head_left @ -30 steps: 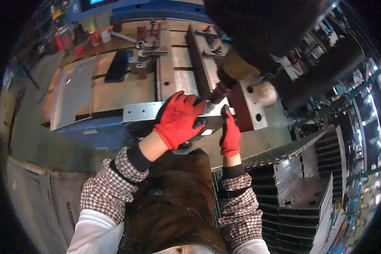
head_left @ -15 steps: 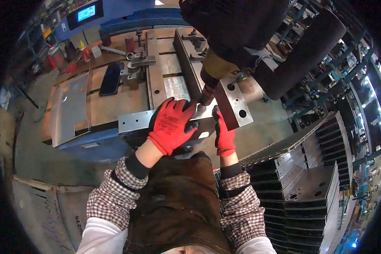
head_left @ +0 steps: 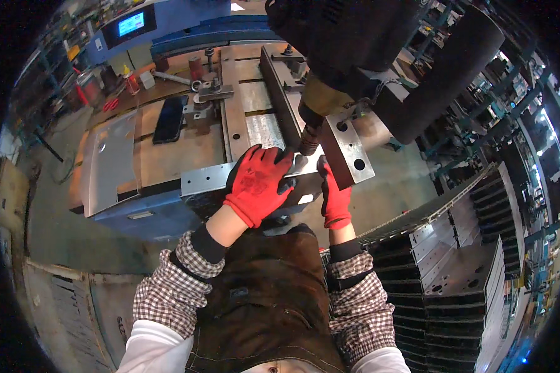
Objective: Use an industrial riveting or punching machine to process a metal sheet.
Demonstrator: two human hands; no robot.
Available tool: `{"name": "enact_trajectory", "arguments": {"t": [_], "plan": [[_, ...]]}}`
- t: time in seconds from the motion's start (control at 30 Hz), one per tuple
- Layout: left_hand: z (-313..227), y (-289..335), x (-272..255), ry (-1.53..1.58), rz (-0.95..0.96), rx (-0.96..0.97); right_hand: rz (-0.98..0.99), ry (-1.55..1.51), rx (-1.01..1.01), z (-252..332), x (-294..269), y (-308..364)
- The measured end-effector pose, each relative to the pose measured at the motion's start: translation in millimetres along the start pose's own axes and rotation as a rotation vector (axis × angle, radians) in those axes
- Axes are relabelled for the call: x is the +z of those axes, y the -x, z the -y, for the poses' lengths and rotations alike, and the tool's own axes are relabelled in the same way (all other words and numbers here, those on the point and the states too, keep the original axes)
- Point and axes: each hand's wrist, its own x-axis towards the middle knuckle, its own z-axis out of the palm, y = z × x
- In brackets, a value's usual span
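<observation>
A long bent sheet-metal part [head_left: 205, 178] with small holes lies along the front of the machine table. My left hand [head_left: 258, 186], in a red glove with black fingertips, grips it near the middle, fingers over the top and thumb at the near side. At its right end my right hand [head_left: 336, 198], gloved the same, holds the edge with the thumb up; its other fingers are mostly hidden. Between the hands, a dark cylindrical machine tool [head_left: 308, 142] points down at the metal. Beside my right hand is a thick steel block [head_left: 358, 155] with holes.
The large dark machine head [head_left: 361, 43] overhangs the work. On the table [head_left: 168, 158] are a black phone [head_left: 170, 119], a clamp [head_left: 213, 93], red scissors [head_left: 110, 105] and a thin sheet [head_left: 109, 161]. Stacked bent metal parts [head_left: 460, 267] stand at right.
The whole view has shifted slightly right. Both hands keep their grip on the metal part, with no clear movement relative to the tool.
</observation>
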Motion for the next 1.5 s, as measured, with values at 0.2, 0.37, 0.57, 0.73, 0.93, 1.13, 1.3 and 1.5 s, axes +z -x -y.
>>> {"name": "enact_trajectory", "arguments": {"t": [0.2, 0.37, 0.57, 0.73, 0.93, 1.13, 1.3, 1.5], "plan": [[-12, -4, 3, 0.038, -0.045, 0.025, 0.129, 0.048, -0.038, -24, -39, -17], [-2, 3, 2, 0.011, -0.018, 0.001, 0.114, 0.028, -0.256, 64, -47, -27], [-3, 4, 8, -0.017, -0.069, -0.002, 0.113, -0.236, -0.751, 255, -37, -16], [-3, 5, 10, -0.030, -0.079, 0.005, 0.254, -0.283, -0.757, 306, -9, -11], [-2, 5, 9, -0.019, -0.048, -0.004, 0.051, 0.177, -0.886, 287, -12, -32], [-2, 7, 7, -0.008, -0.059, -0.006, -0.260, 0.489, -1.006, 272, -5, -54], [-1, 10, 4, 0.038, -0.060, -0.013, -0.222, 0.504, -0.990, 278, -10, -54], [3, 12, 9, 0.043, -0.076, 0.013, -0.122, 0.600, -1.132, 307, -10, -66]]}}
